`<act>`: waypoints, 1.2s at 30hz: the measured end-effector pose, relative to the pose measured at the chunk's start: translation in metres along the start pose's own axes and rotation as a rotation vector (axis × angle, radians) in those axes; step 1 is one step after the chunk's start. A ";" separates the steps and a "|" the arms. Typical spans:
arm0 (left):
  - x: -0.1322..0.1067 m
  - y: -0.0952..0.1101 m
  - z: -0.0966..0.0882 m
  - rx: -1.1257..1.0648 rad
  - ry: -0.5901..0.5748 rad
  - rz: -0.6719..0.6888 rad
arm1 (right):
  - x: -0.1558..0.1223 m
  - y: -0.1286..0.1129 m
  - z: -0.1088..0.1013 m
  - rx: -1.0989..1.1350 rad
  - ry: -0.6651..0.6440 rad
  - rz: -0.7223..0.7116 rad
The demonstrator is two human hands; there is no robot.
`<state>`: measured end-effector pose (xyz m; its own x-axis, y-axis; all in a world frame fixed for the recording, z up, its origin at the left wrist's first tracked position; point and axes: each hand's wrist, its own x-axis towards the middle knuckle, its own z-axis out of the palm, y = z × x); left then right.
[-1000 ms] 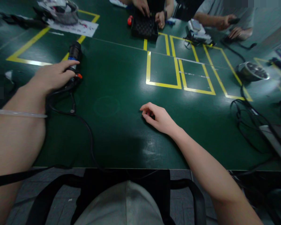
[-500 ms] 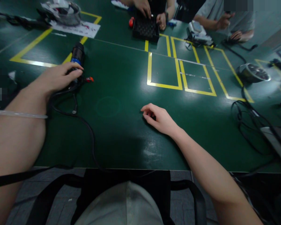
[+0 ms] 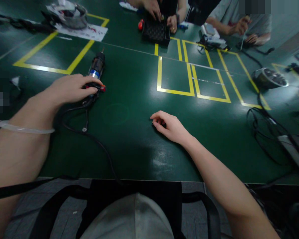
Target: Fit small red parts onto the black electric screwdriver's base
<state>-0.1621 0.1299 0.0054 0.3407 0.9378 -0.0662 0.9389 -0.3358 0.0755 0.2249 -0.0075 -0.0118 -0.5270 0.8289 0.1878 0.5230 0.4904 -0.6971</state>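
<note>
Gripping the powered screwdriver [image 3: 96, 69] by its rear part, we have our left hand [image 3: 73, 88] on the left side of the green table [image 3: 134, 142]. We judge the step in hand to be handling this tool: placing it or getting a hold on it. The next move, as we read it, calls for a steady grip and for slack in the black cord [image 3: 106, 151], so that the cable does not tug or snag.

The tool lies under and just ahead of our left palm, its bit pointing away from us and slightly rightward, beside the right edge of the left yellow outline [image 3: 81, 59]. Our thumb and forefinger close about the body near a small red-orange part [image 3: 103, 88]; the other fingers are hidden, so we cannot tell how firmly they wrap, nor whether the tool bears fully on the surface. The cord loops below our wrist and runs to the near edge, with a short lead [image 3: 86, 118] beside it ending in a ring.

Our right hand [image 3: 170, 124] rests well apart from the screwdriver, fingers loosely curled, a gap showing between thumb and fingertips, and we see nothing held in it. It sits nearest the yellow tape outlines [image 3: 175, 91] beyond it.
</note>
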 end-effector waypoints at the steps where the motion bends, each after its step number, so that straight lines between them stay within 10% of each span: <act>1: -0.001 0.008 -0.001 0.042 -0.011 0.004 | 0.000 0.000 0.000 0.000 0.001 -0.002; 19: -0.053 0.179 0.009 0.038 0.034 0.254 | 0.001 0.003 0.003 -0.075 0.100 -0.010; 36: -0.054 0.184 0.014 -0.043 0.036 0.340 | 0.002 0.003 -0.001 -0.191 -0.008 -0.019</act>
<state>-0.0068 0.0158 0.0093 0.6314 0.7755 0.0054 0.7685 -0.6266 0.1295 0.2255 -0.0039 -0.0127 -0.5428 0.8173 0.1934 0.6300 0.5485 -0.5497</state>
